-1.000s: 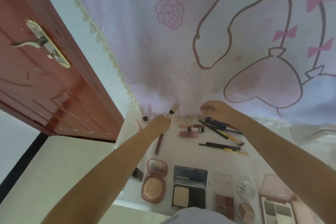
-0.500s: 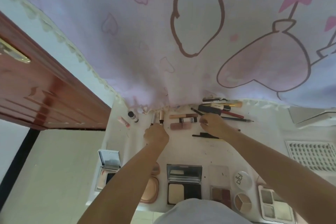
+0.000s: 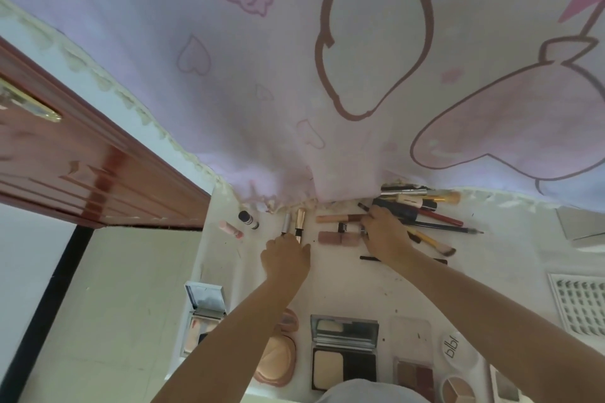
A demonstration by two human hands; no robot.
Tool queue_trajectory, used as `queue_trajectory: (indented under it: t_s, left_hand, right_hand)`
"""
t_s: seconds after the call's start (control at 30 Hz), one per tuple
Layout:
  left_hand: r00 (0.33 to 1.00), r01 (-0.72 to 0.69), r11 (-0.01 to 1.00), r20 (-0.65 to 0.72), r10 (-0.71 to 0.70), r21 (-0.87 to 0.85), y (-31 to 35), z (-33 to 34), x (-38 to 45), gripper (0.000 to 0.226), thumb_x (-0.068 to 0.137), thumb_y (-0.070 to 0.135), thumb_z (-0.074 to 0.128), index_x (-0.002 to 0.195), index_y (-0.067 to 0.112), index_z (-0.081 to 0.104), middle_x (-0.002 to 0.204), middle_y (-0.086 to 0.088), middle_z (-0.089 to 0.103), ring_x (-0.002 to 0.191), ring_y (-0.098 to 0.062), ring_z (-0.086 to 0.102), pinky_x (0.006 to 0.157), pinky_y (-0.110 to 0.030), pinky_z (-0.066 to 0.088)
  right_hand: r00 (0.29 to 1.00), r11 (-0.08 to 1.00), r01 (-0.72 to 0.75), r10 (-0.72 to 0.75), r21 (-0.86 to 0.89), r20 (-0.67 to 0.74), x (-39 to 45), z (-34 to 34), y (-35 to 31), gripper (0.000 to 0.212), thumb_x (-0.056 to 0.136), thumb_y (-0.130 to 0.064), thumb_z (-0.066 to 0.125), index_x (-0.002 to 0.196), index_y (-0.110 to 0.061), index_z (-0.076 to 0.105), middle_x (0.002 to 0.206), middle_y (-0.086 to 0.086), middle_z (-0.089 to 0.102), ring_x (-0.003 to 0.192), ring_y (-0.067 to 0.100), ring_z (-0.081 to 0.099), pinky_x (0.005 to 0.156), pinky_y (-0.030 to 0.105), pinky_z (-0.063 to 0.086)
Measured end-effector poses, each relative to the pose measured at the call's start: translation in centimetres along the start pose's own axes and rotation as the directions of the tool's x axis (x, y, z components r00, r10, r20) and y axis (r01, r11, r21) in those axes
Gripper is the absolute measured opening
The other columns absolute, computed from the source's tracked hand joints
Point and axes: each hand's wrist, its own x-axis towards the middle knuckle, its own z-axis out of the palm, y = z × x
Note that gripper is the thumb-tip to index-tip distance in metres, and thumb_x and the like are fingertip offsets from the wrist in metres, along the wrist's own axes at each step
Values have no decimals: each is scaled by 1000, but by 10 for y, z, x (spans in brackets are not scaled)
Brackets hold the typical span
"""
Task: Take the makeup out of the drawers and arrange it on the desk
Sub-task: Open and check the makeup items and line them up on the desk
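Left hand (image 3: 285, 255): fingers curled at the near ends of two slim tubes (image 3: 293, 222), silver and gold, lying side by side on the desk (image 3: 347, 288).
Right hand (image 3: 383, 232): palm down over the lip tubes (image 3: 340, 227); whether it grips one, cannot tell.
Brush and pencil pile (image 3: 425, 209): just beyond the right hand, under the curtain (image 3: 294, 75).
Open compact (image 3: 344, 352): pale powder pan, mirror lid up.
Pink compact (image 3: 276, 353): near edge, puff inside.
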Motion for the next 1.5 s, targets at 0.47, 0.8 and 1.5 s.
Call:
queue_trajectory:
  t_s: [0.47, 0.8, 1.5]
  left_hand:
    - [936, -287, 696, -39, 349, -658, 73, -66, -26, 26, 98, 31, 32, 92, 13, 49, 76, -2, 54, 78, -26, 59, 83, -41, 51]
    - [795, -606, 504, -489, 358, -616, 123, -198, -90, 51, 99, 34, 32, 52, 15, 38, 54, 2, 39, 55, -14, 40, 56, -24, 31]
    - [770, -601, 20, -571, 286, -799, 105, -388, -167, 34, 93, 21, 32, 60, 14, 35, 55, -1, 37, 27, -6, 29, 37, -15, 24]
  right_hand:
    - [988, 853, 29, 54, 522, -144, -58, -93, 17, 19, 94, -17, 46, 96, -5, 60, 74, -3, 53, 60, 2, 43, 61, 9, 40]
    - [846, 424, 3, 481, 906, -228, -80, -227, 2, 55, 98, -41, 28, 50, -14, 34, 34, -5, 33, 29, 8, 30, 35, 19, 24]
    - [351, 848, 429, 159, 310, -923, -135, -421, -68, 53, 100, -19, 25, 48, -15, 30, 47, -2, 34, 47, 14, 34, 50, 27, 30]
